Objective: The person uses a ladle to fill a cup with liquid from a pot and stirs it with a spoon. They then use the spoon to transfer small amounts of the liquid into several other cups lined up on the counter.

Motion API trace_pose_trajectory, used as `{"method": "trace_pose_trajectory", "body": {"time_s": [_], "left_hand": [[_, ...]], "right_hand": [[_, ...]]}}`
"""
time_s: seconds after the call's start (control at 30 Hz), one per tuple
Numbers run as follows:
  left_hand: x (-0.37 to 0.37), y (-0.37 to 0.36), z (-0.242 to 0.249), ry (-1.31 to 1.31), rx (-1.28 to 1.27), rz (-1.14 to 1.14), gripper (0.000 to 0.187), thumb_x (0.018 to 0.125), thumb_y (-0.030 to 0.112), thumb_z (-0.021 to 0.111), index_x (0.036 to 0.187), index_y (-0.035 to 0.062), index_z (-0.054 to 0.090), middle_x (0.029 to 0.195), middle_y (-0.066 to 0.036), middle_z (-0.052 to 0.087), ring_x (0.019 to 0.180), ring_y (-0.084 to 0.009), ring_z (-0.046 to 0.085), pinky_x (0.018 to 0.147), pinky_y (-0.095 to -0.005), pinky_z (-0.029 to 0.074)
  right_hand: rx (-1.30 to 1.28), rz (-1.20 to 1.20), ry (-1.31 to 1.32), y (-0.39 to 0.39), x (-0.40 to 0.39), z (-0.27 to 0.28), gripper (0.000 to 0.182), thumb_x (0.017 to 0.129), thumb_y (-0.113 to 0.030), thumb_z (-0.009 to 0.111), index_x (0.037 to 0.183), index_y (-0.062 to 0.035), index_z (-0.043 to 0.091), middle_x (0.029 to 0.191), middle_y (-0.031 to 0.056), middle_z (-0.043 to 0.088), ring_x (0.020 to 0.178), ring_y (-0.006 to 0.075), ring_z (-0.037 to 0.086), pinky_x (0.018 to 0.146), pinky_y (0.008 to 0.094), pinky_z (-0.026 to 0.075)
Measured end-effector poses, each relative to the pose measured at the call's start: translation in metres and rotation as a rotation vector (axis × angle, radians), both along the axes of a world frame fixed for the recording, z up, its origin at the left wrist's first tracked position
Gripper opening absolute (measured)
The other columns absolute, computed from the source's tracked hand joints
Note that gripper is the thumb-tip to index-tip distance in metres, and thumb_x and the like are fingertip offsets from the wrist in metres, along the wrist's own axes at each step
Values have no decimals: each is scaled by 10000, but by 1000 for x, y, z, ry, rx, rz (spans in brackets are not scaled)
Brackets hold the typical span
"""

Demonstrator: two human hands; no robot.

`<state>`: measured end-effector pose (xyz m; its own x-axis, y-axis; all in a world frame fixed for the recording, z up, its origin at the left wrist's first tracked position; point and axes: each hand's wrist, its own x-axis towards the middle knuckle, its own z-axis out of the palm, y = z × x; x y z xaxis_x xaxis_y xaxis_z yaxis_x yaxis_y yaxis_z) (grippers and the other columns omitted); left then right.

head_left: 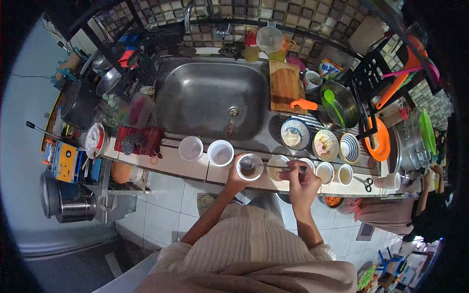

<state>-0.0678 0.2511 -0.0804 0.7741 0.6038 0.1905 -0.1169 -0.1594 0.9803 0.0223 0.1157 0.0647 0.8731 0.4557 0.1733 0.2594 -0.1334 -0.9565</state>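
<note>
My left hand (235, 180) is wrapped round a white plastic cup (249, 167) at the counter's front edge, tilted a little towards me, with some brown stuff at its bottom. In my right hand (303, 184) is the handle of a metal spoon (274, 167), whose bowl end reaches into that cup. Left of the held cup stand two white cups, one whiter (221, 153) and one more see-through (191, 148). On the right, partly behind my right hand, is a cup with pale contents (278, 167). Further right are more cups, including one with yellowish liquid (345, 174).
A steel sink (210, 73) lies behind the cups. Patterned bowls (295, 134), a wooden cutting board (287, 88), and a pot (339, 105) with a green spoon stand right of it. Scissors (365, 183) rest near the right edge. Another person (391, 212) is at the far right.
</note>
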Motion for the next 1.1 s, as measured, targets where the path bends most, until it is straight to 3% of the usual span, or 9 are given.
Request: {"method": "trace_pose_trajectory", "body": {"time_s": [0.13, 0.2, 0.37, 0.47, 0.63, 0.73, 0.83, 0.9, 1.1], "left_hand": [[-1, -3, 1, 19, -83, -9, 679, 577, 39, 761, 1144, 36, 387, 1078, -84, 490, 1016, -181, 490, 889, -326, 398], [1, -1, -4, -6, -9, 18, 683, 576, 49, 763, 1146, 32, 386, 1079, -87, 490, 1011, -183, 492, 887, -325, 400], [0, 0, 0, -66, 47, 26, 679, 582, 72, 783, 1140, 16, 400, 1047, -105, 514, 963, -185, 534, 812, -316, 459], [1, 2, -2, -54, 58, 12, 673, 586, 72, 781, 1136, 12, 396, 1049, -106, 514, 963, -182, 533, 808, -311, 462], [0, 0, 1, -40, -12, -15, 639, 602, 24, 740, 1131, 21, 383, 1053, -99, 515, 974, -185, 516, 865, -324, 413], [2, 3, 0, -78, 115, -12, 610, 616, 23, 734, 1118, 21, 387, 1051, -102, 515, 970, -187, 519, 849, -326, 423], [3, 1, -1, -81, 106, 27, 574, 635, 34, 727, 1103, 10, 394, 1056, -108, 514, 970, -194, 520, 839, -327, 428], [3, 1, -5, -32, 63, 42, 636, 594, 117, 791, 1101, 7, 422, 1028, -109, 521, 947, -197, 533, 812, -326, 439], [0, 2, -1, -52, 193, 56, 631, 595, 114, 783, 1102, 9, 421, 1030, -118, 527, 963, -205, 533, 813, -332, 441]], "right_hand": [[47, 122, 88, -5, 2, 10, 157, 845, -65, 517, 807, 76, 574, 707, 120, 637, 629, 163, 647, 547, 241, 505], [-130, 342, -230, -9, 11, 22, 134, 824, -52, 535, 797, 69, 584, 728, 118, 637, 638, 170, 650, 557, 236, 503], [-183, 525, -400, -9, 19, 40, 71, 774, -69, 588, 785, -7, 621, 747, 88, 634, 610, 189, 627, 556, 266, 477], [-280, 516, -599, 0, 19, 40, 79, 761, -87, 608, 792, -17, 625, 763, 92, 635, 619, 224, 622, 562, 283, 482], [-349, 631, -641, 12, 23, 9, 115, 763, -134, 607, 816, -35, 631, 793, 94, 638, 655, 241, 619, 572, 305, 487], [-372, 660, -680, 22, 22, -1, 134, 772, -159, 597, 829, -43, 634, 804, 95, 641, 666, 243, 620, 578, 318, 488], [-401, 610, -694, 25, 21, -1, 140, 775, -170, 591, 835, -52, 636, 809, 92, 643, 674, 249, 619, 588, 326, 488], [-435, 578, -700, 25, 19, 3, 138, 774, -170, 590, 835, -56, 637, 812, 90, 643, 680, 253, 617, 594, 328, 487], [-521, 747, -719, 33, 17, 8, 149, 765, -183, 595, 844, -62, 634, 796, 109, 637, 661, 276, 607, 572, 344, 479]]}}
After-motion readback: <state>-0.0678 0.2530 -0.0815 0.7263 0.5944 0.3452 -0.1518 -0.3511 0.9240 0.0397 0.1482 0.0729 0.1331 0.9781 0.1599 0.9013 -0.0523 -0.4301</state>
